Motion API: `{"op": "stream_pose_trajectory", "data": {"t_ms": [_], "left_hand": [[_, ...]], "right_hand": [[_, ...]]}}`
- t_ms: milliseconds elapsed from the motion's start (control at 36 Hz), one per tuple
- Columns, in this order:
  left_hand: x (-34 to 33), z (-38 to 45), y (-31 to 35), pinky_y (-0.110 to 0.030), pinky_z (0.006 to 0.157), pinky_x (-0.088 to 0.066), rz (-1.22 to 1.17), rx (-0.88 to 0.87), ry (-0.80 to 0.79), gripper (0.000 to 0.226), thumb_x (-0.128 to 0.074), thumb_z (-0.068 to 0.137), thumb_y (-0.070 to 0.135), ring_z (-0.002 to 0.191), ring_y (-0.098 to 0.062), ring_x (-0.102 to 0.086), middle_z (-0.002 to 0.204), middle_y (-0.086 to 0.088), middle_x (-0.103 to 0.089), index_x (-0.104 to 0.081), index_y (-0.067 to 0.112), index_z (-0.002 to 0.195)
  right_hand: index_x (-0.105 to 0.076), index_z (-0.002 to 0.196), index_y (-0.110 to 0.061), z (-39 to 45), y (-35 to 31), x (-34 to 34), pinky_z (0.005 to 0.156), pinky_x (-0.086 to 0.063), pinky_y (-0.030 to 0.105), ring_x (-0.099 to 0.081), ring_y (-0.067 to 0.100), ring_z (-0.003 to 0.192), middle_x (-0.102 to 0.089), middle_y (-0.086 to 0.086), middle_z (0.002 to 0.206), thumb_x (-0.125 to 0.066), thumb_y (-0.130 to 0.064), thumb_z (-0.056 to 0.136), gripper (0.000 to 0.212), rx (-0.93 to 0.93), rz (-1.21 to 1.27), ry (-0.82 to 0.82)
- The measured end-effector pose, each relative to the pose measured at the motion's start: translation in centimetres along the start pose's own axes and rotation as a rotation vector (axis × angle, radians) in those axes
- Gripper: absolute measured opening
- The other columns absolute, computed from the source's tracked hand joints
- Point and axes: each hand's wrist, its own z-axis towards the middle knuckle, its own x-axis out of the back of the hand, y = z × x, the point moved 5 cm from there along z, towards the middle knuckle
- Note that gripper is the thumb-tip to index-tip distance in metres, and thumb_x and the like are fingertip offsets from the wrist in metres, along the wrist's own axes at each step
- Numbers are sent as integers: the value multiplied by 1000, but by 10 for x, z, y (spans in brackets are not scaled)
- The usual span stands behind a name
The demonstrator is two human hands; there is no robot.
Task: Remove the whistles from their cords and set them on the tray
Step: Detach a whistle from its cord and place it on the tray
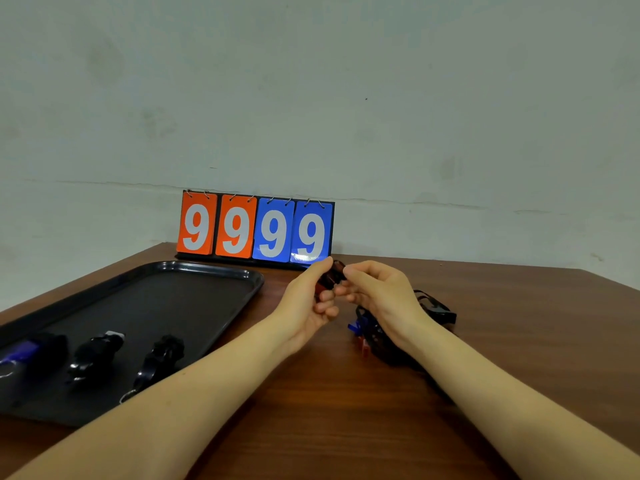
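Dark red whistle (331, 277) is being pinched above the table (346, 393) by the left hand (306, 299) and right hand (377, 292); three whistles (95, 355) are lying on the black tray (194, 292); remaining cords (375, 336) are sitting under the right wrist.

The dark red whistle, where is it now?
In the head view the dark red whistle is at the centre, held above the table between the left hand and right hand, before the scoreboard.
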Motion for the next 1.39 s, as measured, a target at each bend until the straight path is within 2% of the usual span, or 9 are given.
{"op": "stream_pose_trajectory", "data": {"t_ms": [389, 583, 806, 889, 1028, 1083, 1167, 1250, 1389], "left_hand": [[-5, -2, 1, -16, 44, -37, -116, 18, -44, 28, -52, 96, 32, 48, -8, -26, 60, 0, -35, -61, 6, 99], [-10, -6, 3, -20, 46, -40, 49, 12, -102, 29, -52, 95, 35, 45, -9, -21, 52, 3, -28, -58, 7, 101], [-16, -12, -2, -23, 44, -38, 89, 90, -160, 44, -46, 93, 48, 44, -11, -24, 53, 2, -23, -52, 8, 74], [-18, -14, 1, -22, 47, -36, 80, 97, -194, 49, -54, 84, 57, 50, -12, -28, 57, 0, -26, -54, 9, 74], [-27, -17, 6, -18, 49, -37, 97, 81, -270, 28, -64, 76, 42, 52, -9, -30, 58, 2, -28, -73, 19, 65], [-24, -15, 6, -19, 50, -39, 81, 63, -229, 26, -66, 74, 40, 53, -9, -30, 58, 1, -28, -71, 15, 69], [-17, -10, 4, -23, 53, -40, 77, 25, -144, 39, -67, 69, 44, 52, -11, -31, 58, 0, -29, -53, 9, 80], [-13, -6, 5, -23, 52, -38, 49, -13, -73, 33, -61, 85, 40, 52, -11, -31, 58, 0, -33, -51, 9, 93], [-4, -2, 10, -20, 47, -33, 67, -100, -5, 30, -50, 97, 35, 49, -9, -32, 58, 1, -41, -54, 8, 108]], "right_hand": [[-64, 91, -6, 2, -1, -1, 64, -52, 20, -64, 12, 67, -65, 6, 72, -54, -2, 94, 12, -20, 94, -36], [-67, 89, -15, 4, -12, 5, 60, -49, 16, -61, 2, 62, -68, 0, 76, -58, -8, 92, 11, 161, -368, 65], [-66, 87, -14, 0, -17, 6, 56, -43, 7, -57, -7, 57, -64, -2, 75, -58, -7, 90, 11, 254, -513, 110], [-63, 84, -16, -1, -17, 4, 55, -42, 7, -55, -7, 56, -62, -3, 73, -56, -5, 89, 14, 252, -514, 100], [-63, 83, -16, 0, -18, 9, 54, -41, 10, -51, -1, 58, -58, -6, 69, -55, -9, 90, 13, 238, -495, 122], [-64, 85, -15, 1, -16, 10, 54, -40, 13, -48, 6, 61, -57, -3, 71, -54, -11, 89, 12, 229, -506, 114], [-64, 81, -17, 1, -15, 7, 52, -36, 15, -42, 2, 52, -52, -10, 59, -53, -11, 90, 16, 190, -458, 61], [-63, 74, -18, 0, -13, 5, 49, -33, 19, -37, 3, 46, -46, -13, 48, -51, -12, 92, 22, 140, -374, 30], [-65, 60, -24, -5, -7, -5, 47, -30, 23, -35, 10, 49, -41, -6, 54, -49, -11, 96, 41, -10, -78, -150]]}}
